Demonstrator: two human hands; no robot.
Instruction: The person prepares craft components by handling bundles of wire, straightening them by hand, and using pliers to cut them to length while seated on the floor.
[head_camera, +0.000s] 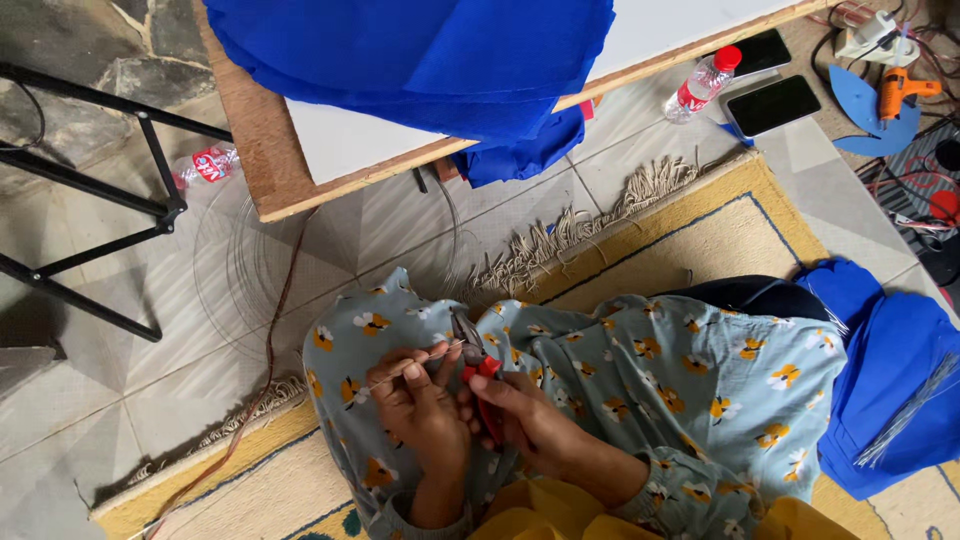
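Observation:
I sit on a rug with my lap covered in light blue flowered cloth (640, 370). My left hand (418, 405) pinches a thin metal wire (420, 364) that runs out to the left. My right hand (525, 415) grips red-handled pliers (478, 372), whose dark jaws (463, 328) point up and away from me, right beside the wire. Both hands are close together over my lap. A large coil of thin wire (250, 265) lies on the tiled floor in front of my knees.
A low wooden board (260, 140) draped with blue cloth (420, 55) stands ahead. A black metal frame (110, 200) is at left, two plastic bottles (702, 85) (205, 165), two phones (772, 104), an orange tool (897, 92) and cables at top right. Blue cloth with cut wires (895, 385) lies at right.

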